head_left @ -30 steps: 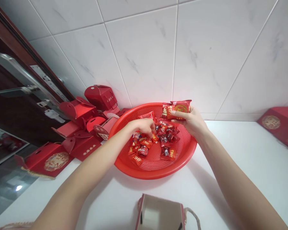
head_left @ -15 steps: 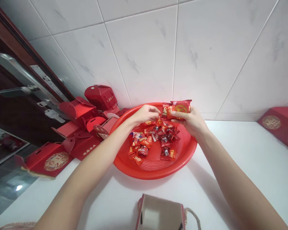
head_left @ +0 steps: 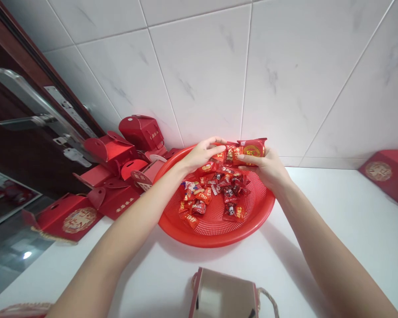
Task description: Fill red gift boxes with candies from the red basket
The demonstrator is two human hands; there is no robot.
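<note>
Over the far side of a red plastic basket (head_left: 215, 242), my right hand (head_left: 268, 165) grips several wrapped candies (head_left: 252, 149), a large red packet among them. My left hand (head_left: 204, 154), beside them, has its thumb and fingers closed on a small orange-red wrapped candy (head_left: 219, 156), held close to that bunch. Loose candies (head_left: 199, 206) in red, orange and dark wrappers lie in the basket below. Nearest to me stands an open box (head_left: 223, 296) with a pale inside and a rope handle (head_left: 268, 300).
Several red gift boxes (head_left: 112, 194) are piled at the left, near a dark door with a metal handle (head_left: 33, 97). Another red box (head_left: 388, 174) stands at the right. A tiled wall (head_left: 199, 79) rises behind the white table (head_left: 328, 212).
My left hand has lifted a small orange-red candy from the basket and moved it up and right toward the right hand's bunch. The right hand keeps its hold, nearly still.
</note>
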